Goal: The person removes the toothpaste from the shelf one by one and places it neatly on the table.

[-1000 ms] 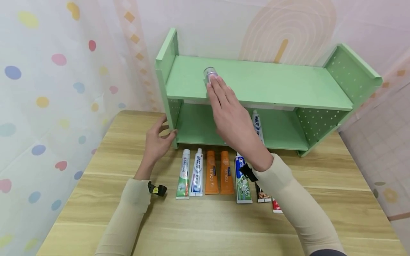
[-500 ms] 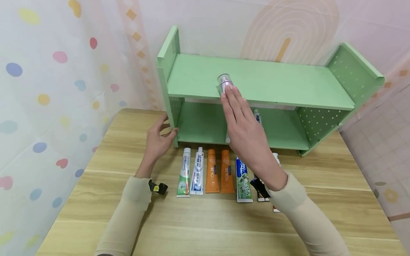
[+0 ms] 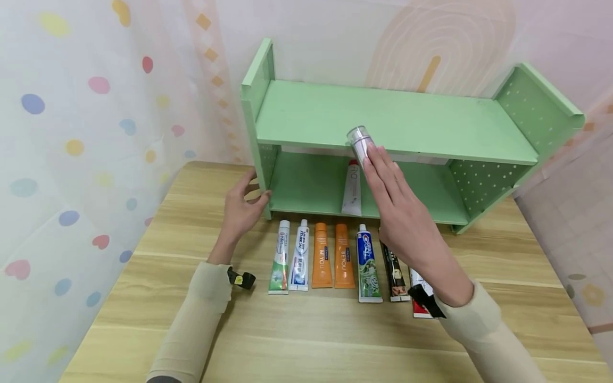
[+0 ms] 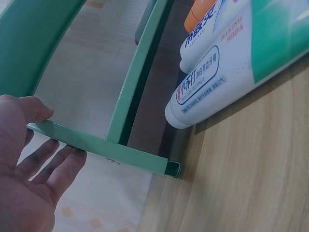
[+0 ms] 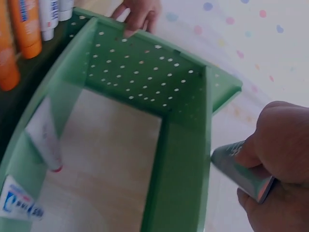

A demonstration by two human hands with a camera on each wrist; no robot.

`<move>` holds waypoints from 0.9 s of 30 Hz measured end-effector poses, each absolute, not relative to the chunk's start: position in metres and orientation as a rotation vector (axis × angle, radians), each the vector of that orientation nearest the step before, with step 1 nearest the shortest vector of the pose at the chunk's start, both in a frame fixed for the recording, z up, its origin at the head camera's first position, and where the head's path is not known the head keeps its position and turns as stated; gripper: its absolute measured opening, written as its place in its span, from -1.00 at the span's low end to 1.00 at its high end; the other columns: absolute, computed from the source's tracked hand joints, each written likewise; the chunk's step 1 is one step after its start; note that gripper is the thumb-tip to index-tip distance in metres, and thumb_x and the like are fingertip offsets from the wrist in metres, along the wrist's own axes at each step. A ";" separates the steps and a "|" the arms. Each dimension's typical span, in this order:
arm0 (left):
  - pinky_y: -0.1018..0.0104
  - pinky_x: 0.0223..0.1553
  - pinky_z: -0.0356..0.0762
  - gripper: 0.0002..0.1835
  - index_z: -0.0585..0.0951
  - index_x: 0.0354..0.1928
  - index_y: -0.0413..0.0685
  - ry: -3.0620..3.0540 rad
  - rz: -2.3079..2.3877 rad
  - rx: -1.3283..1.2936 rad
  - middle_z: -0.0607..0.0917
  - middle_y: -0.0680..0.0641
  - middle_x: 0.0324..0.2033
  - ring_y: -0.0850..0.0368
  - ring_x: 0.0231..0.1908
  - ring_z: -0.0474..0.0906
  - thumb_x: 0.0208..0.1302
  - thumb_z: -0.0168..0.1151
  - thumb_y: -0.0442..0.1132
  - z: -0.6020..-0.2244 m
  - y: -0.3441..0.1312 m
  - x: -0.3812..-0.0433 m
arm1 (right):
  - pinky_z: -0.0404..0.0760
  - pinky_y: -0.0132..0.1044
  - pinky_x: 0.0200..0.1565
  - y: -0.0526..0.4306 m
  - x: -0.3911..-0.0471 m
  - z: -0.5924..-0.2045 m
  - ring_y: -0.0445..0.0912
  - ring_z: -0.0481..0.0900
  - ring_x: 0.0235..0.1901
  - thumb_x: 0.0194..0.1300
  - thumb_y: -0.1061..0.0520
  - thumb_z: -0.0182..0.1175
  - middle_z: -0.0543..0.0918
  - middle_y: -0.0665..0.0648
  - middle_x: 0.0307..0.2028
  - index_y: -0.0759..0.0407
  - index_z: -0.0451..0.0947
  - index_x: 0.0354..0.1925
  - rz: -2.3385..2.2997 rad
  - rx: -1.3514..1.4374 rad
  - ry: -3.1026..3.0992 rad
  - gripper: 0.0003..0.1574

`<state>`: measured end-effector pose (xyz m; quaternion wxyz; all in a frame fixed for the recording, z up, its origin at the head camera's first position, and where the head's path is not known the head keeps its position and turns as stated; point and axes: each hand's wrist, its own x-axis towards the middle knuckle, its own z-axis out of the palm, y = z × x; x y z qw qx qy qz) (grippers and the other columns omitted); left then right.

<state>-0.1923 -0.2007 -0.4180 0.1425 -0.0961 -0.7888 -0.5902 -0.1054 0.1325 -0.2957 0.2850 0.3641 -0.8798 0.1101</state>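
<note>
My right hand (image 3: 407, 223) holds a small silvery-pink cylinder with a clear cap (image 3: 360, 139) at the front edge of the upper board of a green shelf (image 3: 306, 111). In the right wrist view, thumb and fingers grip that cylinder (image 5: 241, 169) beside the board. My left hand (image 3: 243, 207) grips the shelf's left side panel; in the left wrist view the thumb lies on one side of the panel edge (image 4: 101, 144), the fingers on the other. A white tube with a red cap (image 3: 353, 189) lies on the lower board, left of my right hand.
Before the shelf, toothpaste tubes lie in a row: a green-white one (image 3: 280, 260), a white one (image 3: 300, 258), two orange ones (image 3: 322, 258), a blue-green one (image 3: 367, 266), a black one (image 3: 396, 274) and a red-white one (image 3: 421, 287). Another white-blue tube (image 5: 19, 198) is on the lower board.
My right hand has moved right and toward the front with the cylinder, bringing the red-capped white tube into view. My left hand stays on the side panel.
</note>
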 end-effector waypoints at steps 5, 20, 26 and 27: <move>0.15 0.13 0.76 -0.30 0.38 0.51 0.01 -2.263 -1.716 -0.284 0.47 -0.25 0.38 -0.27 0.23 0.58 0.34 0.27 -0.40 -0.420 -0.201 -0.193 | 0.05 0.11 0.68 0.147 -0.100 -0.306 0.21 -0.03 0.62 -0.15 0.76 -0.03 0.01 0.39 0.60 0.40 -0.03 0.58 0.289 0.990 -2.316 0.27; 0.20 0.08 0.77 -0.29 0.37 0.52 0.03 -2.277 -1.705 -0.280 0.46 -0.27 0.39 -0.27 0.23 0.58 0.34 0.28 -0.42 -0.422 -0.201 -0.194 | 0.00 -0.02 0.70 0.186 -0.087 -0.329 0.23 0.03 0.60 0.07 0.69 -0.15 0.11 0.43 0.57 0.48 0.11 0.52 0.396 0.957 -2.266 -0.01; 0.12 0.10 0.76 -0.30 0.35 0.51 -0.12 -2.278 -1.714 -0.286 0.45 -0.36 0.38 -0.41 0.23 0.54 0.33 0.25 -0.47 -0.404 -0.196 -0.182 | -0.04 -0.09 0.71 0.203 -0.083 -0.342 0.26 0.02 0.60 0.12 0.68 -0.11 0.08 0.44 0.57 0.48 0.08 0.52 0.397 0.894 -2.328 -0.03; 0.11 0.10 0.76 -0.31 0.36 0.50 -0.14 -2.278 -1.714 -0.288 0.45 -0.37 0.37 -0.41 0.23 0.55 0.33 0.24 -0.48 -0.401 -0.195 -0.180 | -0.05 -0.10 0.71 0.205 -0.082 -0.344 0.26 0.01 0.60 0.15 0.67 -0.11 0.07 0.44 0.57 0.48 0.07 0.53 0.397 0.880 -2.339 -0.05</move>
